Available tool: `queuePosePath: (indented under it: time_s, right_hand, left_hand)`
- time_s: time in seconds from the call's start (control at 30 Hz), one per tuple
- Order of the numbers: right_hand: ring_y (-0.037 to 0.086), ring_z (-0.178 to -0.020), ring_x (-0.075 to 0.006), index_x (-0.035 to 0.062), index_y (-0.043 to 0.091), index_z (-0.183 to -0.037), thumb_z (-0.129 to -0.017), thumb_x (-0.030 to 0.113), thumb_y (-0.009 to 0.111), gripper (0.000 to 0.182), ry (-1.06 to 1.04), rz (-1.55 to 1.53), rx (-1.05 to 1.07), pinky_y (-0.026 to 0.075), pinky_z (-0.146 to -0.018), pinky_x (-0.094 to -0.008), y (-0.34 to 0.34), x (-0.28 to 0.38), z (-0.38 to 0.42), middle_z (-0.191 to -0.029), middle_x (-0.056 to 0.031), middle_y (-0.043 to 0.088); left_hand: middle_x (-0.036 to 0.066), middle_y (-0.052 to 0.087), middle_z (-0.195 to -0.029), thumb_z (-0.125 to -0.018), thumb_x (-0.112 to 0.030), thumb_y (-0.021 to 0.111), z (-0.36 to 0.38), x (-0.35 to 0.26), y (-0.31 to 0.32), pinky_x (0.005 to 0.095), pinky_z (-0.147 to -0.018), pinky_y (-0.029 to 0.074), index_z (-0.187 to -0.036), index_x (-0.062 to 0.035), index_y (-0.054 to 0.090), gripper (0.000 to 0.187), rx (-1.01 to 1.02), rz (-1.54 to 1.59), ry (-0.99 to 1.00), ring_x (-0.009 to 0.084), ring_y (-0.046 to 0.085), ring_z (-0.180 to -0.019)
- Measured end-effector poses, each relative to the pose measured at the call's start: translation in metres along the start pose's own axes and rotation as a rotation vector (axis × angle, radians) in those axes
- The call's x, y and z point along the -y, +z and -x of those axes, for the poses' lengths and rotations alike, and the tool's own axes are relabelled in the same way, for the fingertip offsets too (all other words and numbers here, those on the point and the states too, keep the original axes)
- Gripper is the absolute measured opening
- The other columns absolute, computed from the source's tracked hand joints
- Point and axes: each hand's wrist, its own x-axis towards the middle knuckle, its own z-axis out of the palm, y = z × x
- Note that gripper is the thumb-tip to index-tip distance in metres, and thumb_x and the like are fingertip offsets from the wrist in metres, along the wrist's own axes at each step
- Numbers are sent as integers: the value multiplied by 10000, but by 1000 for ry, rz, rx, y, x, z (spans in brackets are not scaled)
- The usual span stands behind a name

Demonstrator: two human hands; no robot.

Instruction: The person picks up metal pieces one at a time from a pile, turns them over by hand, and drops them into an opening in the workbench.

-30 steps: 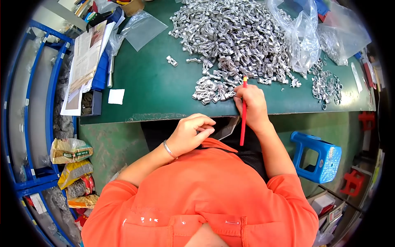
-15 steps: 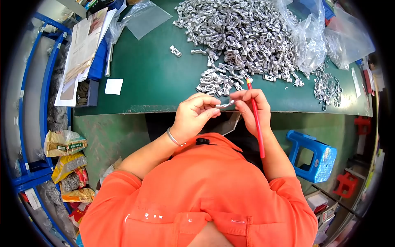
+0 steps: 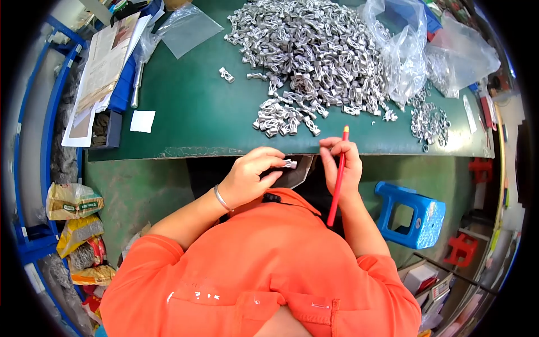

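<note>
Hands parted since half a second earlier: left hand (image 3: 250, 177) pinched the metal clip (image 3: 289, 163) below the table edge (image 3: 185, 151); right hand (image 3: 342, 163) gripped the red pencil (image 3: 338, 177).

red pencil (image 3: 337, 180), green table (image 3: 191, 112)

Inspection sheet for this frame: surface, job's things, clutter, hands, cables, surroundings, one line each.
Surface: green table, front edge worn.
Job's things: large heap of metal clips; smaller clip cluster nearer the edge; one small metal clip in the left hand's fingertips; red pencil in the right hand.
Clutter: clear plastic bags, metal rings, white paper square, papers at the left edge.
Hands: left hand pinching the clip below the table edge; right hand gripping the pencil, tip up.
Cables: nothing seen.
Surroundings: blue stool, blue rack, packaged bags on the floor.
</note>
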Motion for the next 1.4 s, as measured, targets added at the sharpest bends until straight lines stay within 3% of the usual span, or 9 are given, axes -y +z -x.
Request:
queuePosePath:
  time_s: [0.27, 0.4, 0.6, 0.7, 0.93, 1.1, 1.23, 1.33, 1.4]
  right_hand:
    - [564, -710, -285, 23, 529, -841, -691, -39, 721, 251, -160, 442, 170, 464, -634, -337, 2, -20, -39, -810, -106, 610]
    - [570, -637, -112, 51, 469, -828, -858, 8, 624, 163, 477, -283, 74, 471, -571, -232, -1, -4, -33, -825, -90, 635]
    - [599, -758, -135, 83, 425, -899, -856, -47, 590, 215, 475, -850, 252, 484, -649, -223, 4, 5, -17, -959, -151, 639]
    - [598, -827, -146, 64, 407, -903, -804, -145, 591, 295, 277, -615, 252, 491, -749, -262, 8, 12, -8, -1064, -180, 611]
    - [586, -741, -152, 36, 467, -838, -770, -92, 659, 241, -12, -173, 354, 486, -694, -278, 2, 5, -17, -987, -153, 645]
    - [567, -723, -298, 38, 499, -841, -681, -76, 708, 287, -216, 182, 258, 469, -660, -338, 21, -5, -39, -806, -117, 576]
    - [531, -714, -300, 40, 515, -838, -659, -53, 720, 287, -345, 330, 315, 439, -633, -368, 36, -8, -51, -785, -91, 573]
    - [547, -675, -296, 32, 516, -834, -700, -56, 701, 245, -283, 330, 163, 450, -603, -352, 29, -10, -45, -779, -102, 587]
    - [601, -655, -151, 29, 480, -833, -825, -28, 643, 173, 102, 9, 73, 474, -546, -265, 25, -11, -37, -831, -96, 637]
  left_hand:
    - [112, 643, -1039, -759, -15, 685, -1, 2, -2, 297, -736, 520, -959, -3, 653, 203, 90, -92, -96, 232, 641, -895]
    - [99, 642, -940, -782, 8, 675, 1, 0, 2, 247, -715, 517, -968, 23, 643, 189, 53, 52, -257, 143, 645, -808]
    - [97, 621, -954, -857, -2, 625, -9, -14, 11, 265, -748, 541, -1172, 48, 521, 335, -62, 791, -567, 156, 636, -841]
    - [96, 609, -951, -837, 15, 641, -4, -9, 15, 261, -724, 543, -1048, 41, 586, 219, -132, 622, -392, 150, 633, -814]
    - [108, 627, -918, -750, 42, 701, 7, -11, 3, 241, -678, 542, -901, 14, 648, 164, -89, 25, -124, 148, 637, -769]
    - [124, 641, -932, -794, -26, 669, 14, 5, 0, 273, -702, 550, -945, 34, 643, 165, 99, -57, -315, 199, 657, -777]
    - [127, 640, -929, -797, -28, 670, 8, 9, -5, 273, -716, 551, -944, 33, 646, 161, 166, 11, -350, 193, 662, -787]
    - [120, 643, -929, -810, -22, 661, 3, 14, -3, 269, -721, 551, -940, 42, 645, 146, 164, 107, -412, 170, 663, -796]
    - [107, 641, -928, -837, -5, 635, 0, 16, 0, 268, -725, 548, -1008, 50, 619, 180, 142, 245, -450, 153, 656, -804]
